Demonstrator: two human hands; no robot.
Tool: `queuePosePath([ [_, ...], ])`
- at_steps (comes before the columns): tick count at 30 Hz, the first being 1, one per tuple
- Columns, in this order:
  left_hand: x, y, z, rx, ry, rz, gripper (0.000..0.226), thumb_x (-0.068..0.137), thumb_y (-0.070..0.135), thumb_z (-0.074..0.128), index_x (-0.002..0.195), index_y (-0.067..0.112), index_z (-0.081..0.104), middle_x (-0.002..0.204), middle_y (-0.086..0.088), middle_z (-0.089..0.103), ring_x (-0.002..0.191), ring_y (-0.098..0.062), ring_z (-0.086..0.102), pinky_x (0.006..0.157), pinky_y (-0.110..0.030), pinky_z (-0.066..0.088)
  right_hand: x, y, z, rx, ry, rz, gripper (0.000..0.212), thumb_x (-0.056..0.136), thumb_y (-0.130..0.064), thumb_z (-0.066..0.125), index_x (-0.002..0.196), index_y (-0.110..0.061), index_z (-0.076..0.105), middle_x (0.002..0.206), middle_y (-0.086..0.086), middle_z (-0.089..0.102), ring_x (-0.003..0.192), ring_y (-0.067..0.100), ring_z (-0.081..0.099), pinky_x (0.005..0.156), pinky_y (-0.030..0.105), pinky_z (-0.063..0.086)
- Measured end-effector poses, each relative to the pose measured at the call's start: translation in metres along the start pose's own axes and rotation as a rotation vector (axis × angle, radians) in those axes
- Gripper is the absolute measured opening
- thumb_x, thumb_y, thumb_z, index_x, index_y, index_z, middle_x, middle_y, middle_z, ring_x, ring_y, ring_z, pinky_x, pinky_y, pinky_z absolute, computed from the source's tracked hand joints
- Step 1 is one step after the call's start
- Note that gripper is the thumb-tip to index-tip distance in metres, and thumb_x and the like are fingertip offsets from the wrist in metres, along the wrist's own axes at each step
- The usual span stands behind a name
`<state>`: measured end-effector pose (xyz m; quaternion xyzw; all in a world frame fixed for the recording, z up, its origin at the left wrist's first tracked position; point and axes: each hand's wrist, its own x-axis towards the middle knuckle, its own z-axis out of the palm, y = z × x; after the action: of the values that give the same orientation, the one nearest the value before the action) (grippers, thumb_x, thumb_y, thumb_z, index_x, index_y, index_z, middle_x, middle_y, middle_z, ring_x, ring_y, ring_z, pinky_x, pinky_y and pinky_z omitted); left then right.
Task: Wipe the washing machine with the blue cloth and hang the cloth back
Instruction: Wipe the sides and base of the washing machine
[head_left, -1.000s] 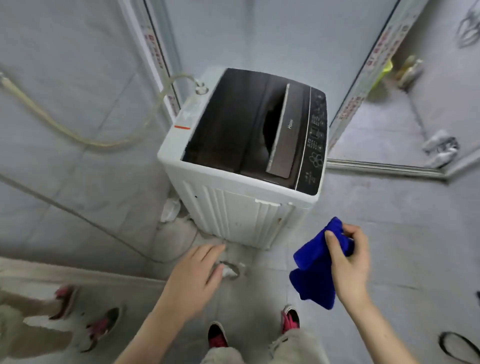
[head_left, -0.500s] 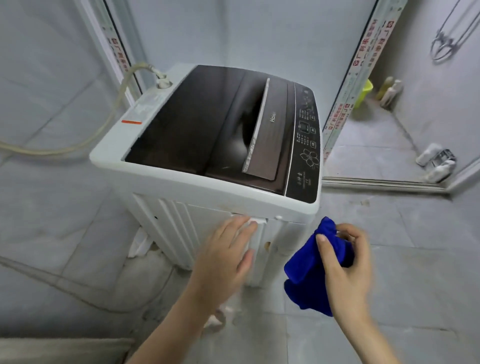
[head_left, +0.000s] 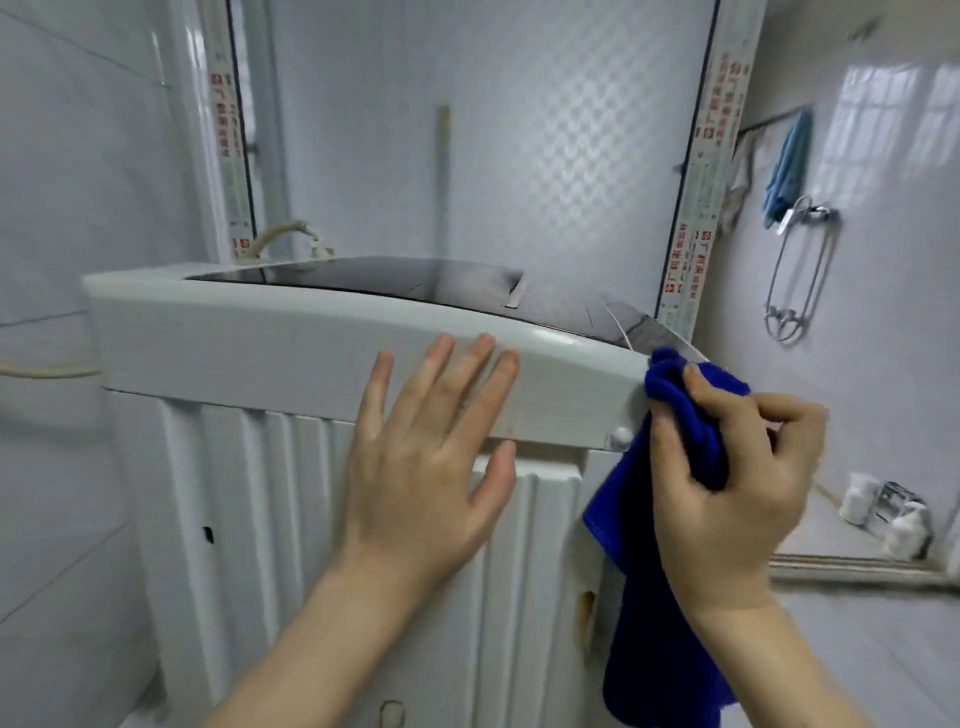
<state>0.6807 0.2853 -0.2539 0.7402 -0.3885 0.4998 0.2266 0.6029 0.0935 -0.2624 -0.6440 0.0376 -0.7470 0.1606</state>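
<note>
glossy pale wall tiles (head_left: 78, 171) surround a white washing machine (head_left: 249, 343) whose smooth plastic rim curves above a ribbed, fluted side panel, while its dark top lid reflects the room like glass. left hand (head_left: 431, 467) lies flat against that side, fingers straight and spread, the tips reaching onto the rim band. right hand (head_left: 727, 478) grips a blue cloth (head_left: 660, 613) — plush, fuzzy microfibre — bunched in curled fingers and pressed to the machine's right corner, its loose tail hanging down beside the panel. a beige corrugated hose (head_left: 283, 236) loops up behind the machine's back edge. patterned frosted door panel (head_left: 519, 156) stands behind, framed by a strip with red printed labels. farther right, a lighter blue towel (head_left: 787, 171) hangs from a wall rail, and below it a chrome wire holder (head_left: 797, 270) — maybe a shower bracket, the view is soft there.
</note>
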Motion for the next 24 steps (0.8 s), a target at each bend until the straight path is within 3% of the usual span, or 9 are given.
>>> queuePosePath([
  [2,-0.001,0.002,-0.002,0.0,-0.005,0.008,0.058,0.092,0.035,0.046,0.146,0.015,0.046,0.154,-0.004,0.041,0.145,-0.026,0.034,0.12,-0.054,0.018,-0.001,0.003,-0.004,-0.016,-0.033,-0.048,0.026,0.087,-0.018,0.07,0.111,-0.011,0.07,0.097,0.005,0.046,0.086,0.025,0.048,0.087,0.026,0.041],
  [4,-0.004,0.001,-0.005,0.006,-0.047,0.01,0.061,0.092,0.037,0.044,0.149,0.016,0.043,0.157,-0.003,0.037,0.147,-0.025,0.03,0.12,-0.053,0.017,-0.003,0.007,-0.007,-0.064,-0.067,-0.125,0.026,0.087,-0.015,0.069,0.112,-0.01,0.071,0.094,0.01,0.049,0.084,0.026,0.047,0.085,0.019,0.033],
  [8,-0.004,-0.009,-0.018,-0.028,-0.165,0.042,0.066,0.091,0.044,0.042,0.153,0.021,0.035,0.161,0.003,0.027,0.15,-0.018,0.022,0.122,-0.047,0.013,-0.009,0.014,-0.017,-0.114,-0.108,-0.267,0.022,0.089,-0.012,0.07,0.109,-0.004,0.073,0.086,0.015,0.053,0.081,0.03,0.049,0.076,0.032,0.041],
  [13,0.009,-0.061,-0.044,0.022,-0.08,-0.009,0.082,0.08,0.059,0.051,0.151,0.021,0.037,0.16,-0.001,0.03,0.147,-0.024,0.028,0.121,-0.043,0.011,0.007,-0.01,-0.003,-0.067,-0.075,-0.01,0.022,0.086,-0.025,0.069,0.105,-0.013,0.073,0.092,0.006,0.057,0.085,0.023,0.05,0.083,0.016,0.035],
  [17,0.013,-0.103,-0.048,0.071,-0.162,-0.048,0.099,0.069,0.074,0.049,0.153,0.029,0.029,0.16,0.002,0.028,0.149,-0.022,0.023,0.121,-0.041,0.007,0.01,-0.02,0.014,-0.118,0.09,-0.026,0.023,0.082,-0.031,0.077,0.097,-0.014,0.075,0.09,0.004,0.063,0.083,0.023,0.052,0.079,0.025,0.042],
  [21,0.009,-0.109,-0.046,0.027,-0.232,-0.023,0.108,0.064,0.075,0.051,0.157,0.034,0.014,0.164,0.01,0.014,0.152,-0.016,0.009,0.12,-0.05,0.011,0.004,-0.015,0.011,-0.116,0.124,0.018,0.021,0.081,-0.024,0.08,0.097,-0.011,0.076,0.089,0.009,0.064,0.084,0.027,0.05,0.077,0.044,0.047],
  [24,0.006,-0.109,-0.046,-0.004,-0.246,-0.035,0.114,0.061,0.073,0.055,0.158,0.03,0.012,0.165,0.011,0.009,0.153,-0.013,0.001,0.121,-0.051,0.007,0.004,-0.023,0.018,-0.097,0.178,0.11,0.017,0.082,-0.022,0.078,0.094,-0.01,0.075,0.087,0.007,0.062,0.086,0.027,0.048,0.076,0.047,0.047],
])
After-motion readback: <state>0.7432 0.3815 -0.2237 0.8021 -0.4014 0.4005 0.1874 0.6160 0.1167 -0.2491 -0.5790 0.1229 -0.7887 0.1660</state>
